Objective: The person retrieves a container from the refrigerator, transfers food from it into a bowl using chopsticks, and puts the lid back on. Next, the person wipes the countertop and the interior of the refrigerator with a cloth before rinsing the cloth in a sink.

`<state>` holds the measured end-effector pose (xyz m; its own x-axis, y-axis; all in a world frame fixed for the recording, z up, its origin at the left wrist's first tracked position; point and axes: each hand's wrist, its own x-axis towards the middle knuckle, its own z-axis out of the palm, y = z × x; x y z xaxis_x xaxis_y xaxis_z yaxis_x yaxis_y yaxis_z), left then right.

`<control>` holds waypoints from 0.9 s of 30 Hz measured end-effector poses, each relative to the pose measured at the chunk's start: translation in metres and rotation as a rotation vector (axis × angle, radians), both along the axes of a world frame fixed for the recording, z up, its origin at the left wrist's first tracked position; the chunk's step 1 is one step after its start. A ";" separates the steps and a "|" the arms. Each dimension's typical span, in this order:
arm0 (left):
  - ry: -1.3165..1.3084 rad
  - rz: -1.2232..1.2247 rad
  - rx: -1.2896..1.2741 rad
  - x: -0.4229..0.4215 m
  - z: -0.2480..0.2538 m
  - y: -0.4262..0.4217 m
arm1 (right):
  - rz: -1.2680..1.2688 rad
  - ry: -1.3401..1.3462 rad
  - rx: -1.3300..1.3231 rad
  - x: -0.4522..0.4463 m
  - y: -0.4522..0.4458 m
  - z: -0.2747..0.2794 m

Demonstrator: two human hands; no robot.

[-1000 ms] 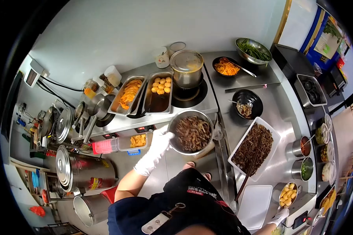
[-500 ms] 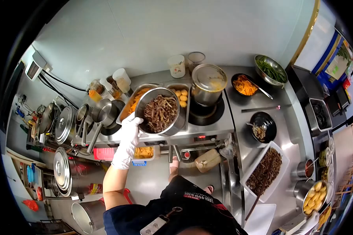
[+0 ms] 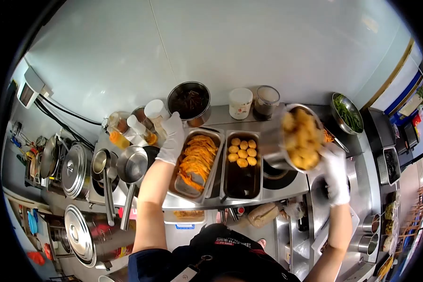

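My gloved left hand reaches up to the near left rim of a steel pot by the back wall, fingers closed against it. Dark strips lie inside that pot. My gloved right hand grips the right side of another steel pot, raised over the stove and blurred by motion. This pot is tilted, its mouth toward me, and full of yellow potato-like pieces. Between my hands stand a steel tray of orange strips and a steel tray with several round yellow balls in dark liquid.
Saucepans with long handles stand at left, beside sauce bottles. White and clear tubs line the wall. A bowl of green vegetables sits at back right. A large lidded pot is at lower left.
The pot of dark strips has moved from above the trays to the back wall. My right hand has brought the pot of yellow pieces from the lower right up over the stove.
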<state>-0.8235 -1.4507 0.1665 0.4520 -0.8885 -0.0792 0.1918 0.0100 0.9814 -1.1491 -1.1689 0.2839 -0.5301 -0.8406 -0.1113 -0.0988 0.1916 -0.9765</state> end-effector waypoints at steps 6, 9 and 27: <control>0.261 0.081 -0.069 -0.006 -0.090 -0.090 | 0.011 -0.140 -0.028 0.072 -0.171 -0.090; 0.288 0.160 -0.002 -0.006 -0.117 -0.105 | -0.090 -0.089 -0.057 0.091 -0.231 -0.144; 0.403 0.282 0.174 0.010 -0.204 -0.149 | -0.260 -0.197 0.166 0.158 -0.373 -0.266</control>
<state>-0.8136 -1.5997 -0.0371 0.5755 -0.6947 -0.4316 0.5677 -0.0406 0.8223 -0.9908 -1.5417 0.0180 -0.6781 -0.6427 -0.3565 0.1609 0.3434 -0.9253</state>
